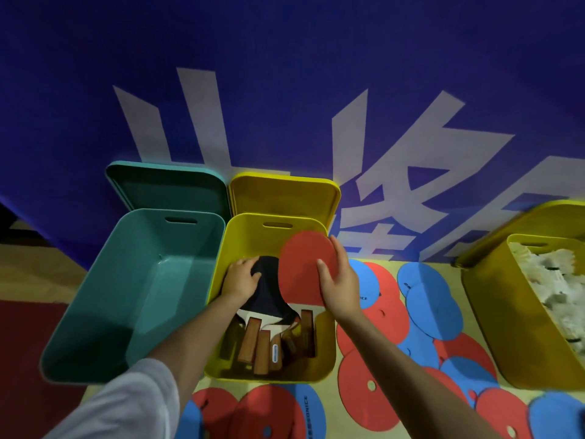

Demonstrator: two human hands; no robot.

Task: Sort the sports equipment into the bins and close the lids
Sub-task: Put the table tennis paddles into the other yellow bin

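Observation:
An open yellow bin [218, 280] stands in the middle and holds several table tennis paddles with wooden handles [262, 350]. My right hand [340, 283] grips a red-faced paddle [304, 267] by its blade edge, over the bin's right side, handle pointing down into the bin. My left hand [242, 277] rests inside the bin on a black-faced paddle [269, 286]. The yellow lid [285, 191] leans upright against the wall behind the bin.
An empty teal bin [136, 296] sits to the left, its teal lid [167, 185] propped behind it. At the right, another yellow bin [506, 318] holds white shuttlecocks [550, 280]. The floor mat [421, 315] carries red and blue paddle shapes. A blue banner wall stands behind.

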